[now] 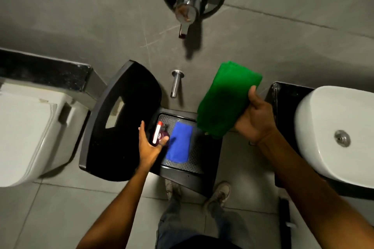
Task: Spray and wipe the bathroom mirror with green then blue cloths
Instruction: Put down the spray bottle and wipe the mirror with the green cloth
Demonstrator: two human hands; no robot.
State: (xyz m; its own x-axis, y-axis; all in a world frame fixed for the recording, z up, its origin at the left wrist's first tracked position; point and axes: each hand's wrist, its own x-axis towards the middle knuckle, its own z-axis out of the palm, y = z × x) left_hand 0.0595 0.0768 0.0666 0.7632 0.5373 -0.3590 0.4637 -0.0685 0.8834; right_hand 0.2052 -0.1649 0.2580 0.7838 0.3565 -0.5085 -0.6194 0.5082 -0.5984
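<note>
Green cloth (226,99), folded, is clamped in the right hand (256,119) and held up above a black chair (121,127), whose seat carries the blue cloth (179,142) and a small spray bottle (159,134). The left hand (148,145) has its grip apart, fingers touching the bottle but not closed on it. Judging by this, the job is only starting: no mirror is in view, nothing is sprayed or wiped, and no label is readable.
</note>
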